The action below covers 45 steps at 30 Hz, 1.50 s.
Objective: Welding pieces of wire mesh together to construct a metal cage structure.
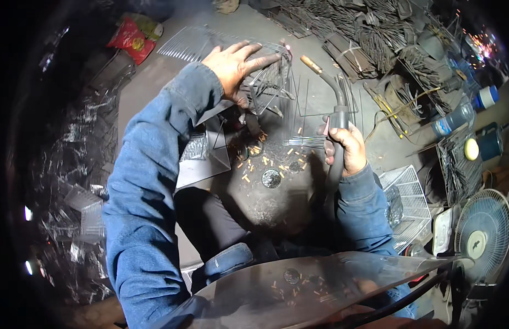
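Note:
My left hand (232,68) lies spread over a wire rack (180,44) of thin parallel rods, fingers stretched out and pointing right. Under and beside its fingertips, a wire frame (268,90) slants down; part of it is hidden by the hand. My right hand (349,147) is wrapped round the handle of a welding torch (339,115). The torch's curved neck reaches up and left, ending in a brass-coloured nozzle (311,63) right of the rack, apart from it. Several loose wire rods (306,141) lie left of the right hand.
Cigarette butts (246,178) and a small round dish (271,178) lie below the work. Stacked wire parts (375,41) fill the far right. A white wire basket (411,197), bottle (454,122) and fan (483,233) stand right. A clear face shield (298,290) crosses the lower edge.

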Motion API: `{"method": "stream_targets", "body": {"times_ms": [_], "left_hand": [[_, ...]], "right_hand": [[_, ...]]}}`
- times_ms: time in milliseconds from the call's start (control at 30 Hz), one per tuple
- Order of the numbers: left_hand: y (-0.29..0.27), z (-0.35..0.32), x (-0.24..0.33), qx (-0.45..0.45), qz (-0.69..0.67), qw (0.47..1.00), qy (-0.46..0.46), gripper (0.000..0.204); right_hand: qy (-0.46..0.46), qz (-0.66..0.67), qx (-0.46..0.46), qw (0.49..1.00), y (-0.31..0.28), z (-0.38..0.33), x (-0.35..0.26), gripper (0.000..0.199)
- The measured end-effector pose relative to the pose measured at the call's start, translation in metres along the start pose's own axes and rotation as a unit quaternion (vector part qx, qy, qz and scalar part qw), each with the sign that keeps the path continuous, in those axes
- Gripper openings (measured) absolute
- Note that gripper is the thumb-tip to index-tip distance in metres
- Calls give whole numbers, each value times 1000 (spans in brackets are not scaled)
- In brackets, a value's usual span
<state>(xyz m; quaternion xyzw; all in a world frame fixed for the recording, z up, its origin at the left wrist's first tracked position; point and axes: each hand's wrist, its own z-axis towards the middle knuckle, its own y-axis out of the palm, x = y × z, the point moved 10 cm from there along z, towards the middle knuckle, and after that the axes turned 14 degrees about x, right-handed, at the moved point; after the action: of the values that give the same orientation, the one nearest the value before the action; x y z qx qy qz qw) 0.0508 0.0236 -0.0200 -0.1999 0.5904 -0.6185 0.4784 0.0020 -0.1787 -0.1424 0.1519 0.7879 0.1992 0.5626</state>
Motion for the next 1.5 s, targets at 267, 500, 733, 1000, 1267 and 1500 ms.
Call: {"method": "stream_targets", "body": {"times_ms": [267,500,733,1000,1267,1500], "left_hand": [[17,66,-2,-27,35,996,-82,81],[26,88,-12,-67,29,991,-116,68],[25,89,-13,-57,47,990,-117,69],[33,90,-18,-112,45,983,-139,60],[36,92,-18,-82,60,988,-119,78],[29,86,-12,-86,58,988,-114,88]], "right_hand": [[-78,-60,59,993,6,17,-13,24],[-59,-153,47,985,30,10,9,24],[-130,-202,74,968,29,-4,-4,22],[-202,-259,77,941,28,-3,-8,22],[-255,-287,67,921,35,-10,-17,24],[-313,-324,45,892,40,-13,-24,24]]}}
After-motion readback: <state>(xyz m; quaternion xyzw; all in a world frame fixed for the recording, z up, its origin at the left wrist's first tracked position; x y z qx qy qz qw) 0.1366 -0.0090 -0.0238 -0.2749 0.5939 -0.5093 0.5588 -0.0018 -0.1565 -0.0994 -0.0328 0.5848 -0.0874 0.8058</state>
